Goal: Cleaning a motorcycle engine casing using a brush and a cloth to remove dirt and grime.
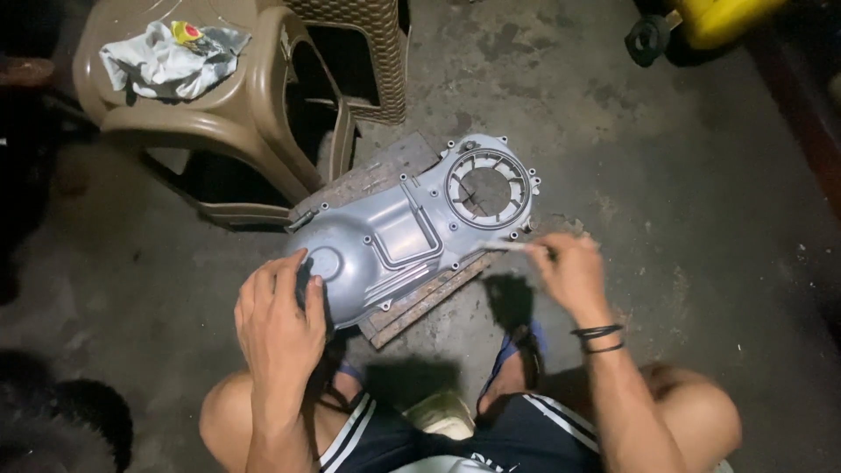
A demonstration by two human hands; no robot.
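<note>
A grey-painted metal engine cover (399,236) with a round vented opening at its far end lies on a wooden board (412,307) on the concrete floor. My left hand (279,320) grips the cover's near rounded end, fingers curled over its edge. My right hand (569,271) pinches a thin pale stick-like tool (512,247), its tip touching the cover's right edge near the round opening. A dark band circles my right wrist.
A brown plastic stool (236,114) with a crumpled white rag (166,61) and a small yellow-capped item stands at the back left. A woven brown stool (368,52) is beside it. A yellow container (718,17) sits at the top right. My knees and sandalled feet are below.
</note>
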